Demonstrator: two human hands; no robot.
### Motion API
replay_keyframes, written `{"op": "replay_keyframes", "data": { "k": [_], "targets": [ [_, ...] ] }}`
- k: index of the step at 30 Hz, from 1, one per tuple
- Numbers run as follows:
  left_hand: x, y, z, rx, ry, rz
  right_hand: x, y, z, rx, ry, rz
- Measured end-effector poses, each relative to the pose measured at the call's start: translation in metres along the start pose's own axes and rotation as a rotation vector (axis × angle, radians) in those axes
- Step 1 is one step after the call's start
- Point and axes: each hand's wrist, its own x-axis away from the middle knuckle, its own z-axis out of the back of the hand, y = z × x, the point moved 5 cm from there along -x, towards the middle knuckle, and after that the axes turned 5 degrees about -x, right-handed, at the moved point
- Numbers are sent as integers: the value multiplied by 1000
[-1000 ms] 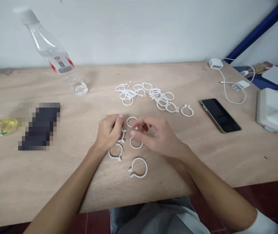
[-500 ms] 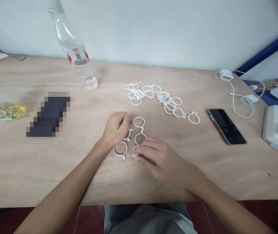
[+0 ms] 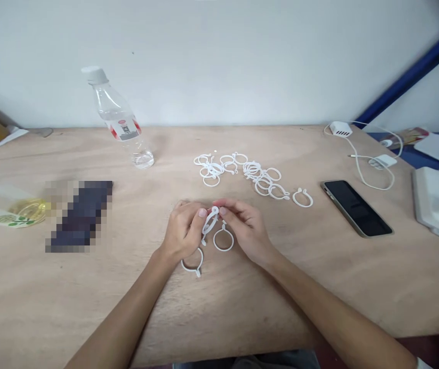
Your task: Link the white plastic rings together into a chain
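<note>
Just above the table, my left hand (image 3: 184, 230) pinches a white plastic ring clip (image 3: 211, 221), seen nearly edge-on, with its small round end upward. My right hand (image 3: 247, 225) has its thumb and forefinger closed at that same end, so both hands meet on the clip. Below the hands a second white ring clip (image 3: 223, 240) lies flat on the wood, its tab pointing away from me. Another ring clip (image 3: 192, 261) rests under my left wrist, partly covered, its tab toward me. A further clip's tab shows under the held one; the rest is hidden.
Several more white ring clips (image 3: 252, 170) lie in a loose heap farther back, one (image 3: 303, 198) apart at its right. A water bottle (image 3: 125, 128) stands back left. A phone (image 3: 357, 208), a charger with cable (image 3: 341, 129) and a white box (image 3: 437, 200) are at the right.
The view has tilted upward. My right hand has moved up and away from the lower clip to meet my left hand, and a ring clip now stands raised between them.
</note>
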Motion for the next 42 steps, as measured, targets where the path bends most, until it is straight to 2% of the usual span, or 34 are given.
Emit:
{"op": "replay_keyframes", "data": {
  "k": [2,7,13,18,25,30,35,42],
  "targets": [
    [1,4,-1,-52,-16,-82,0,1,1,-31,19,-16],
    [3,8,-4,-97,-45,-157,2,1,-1,-89,92,-10],
    [3,11,0,-83,34,-192,1,9,1,-171,166,-60],
    [3,7,2,-124,82,-121,-1,10,1,-295,160,-121],
    [1,3,-5,-264,-31,-38,-1,7,-2,-509,192,-196],
    [-1,4,-10,-260,-115,-70,1,5,-2,-439,165,-173],
    [-2,4,-9,-222,-78,-131,-1,3,5,-224,200,-103],
    [-1,0,-11,-151,-111,-142,-2,1,-1,-98,14,-63]
  ]
}}
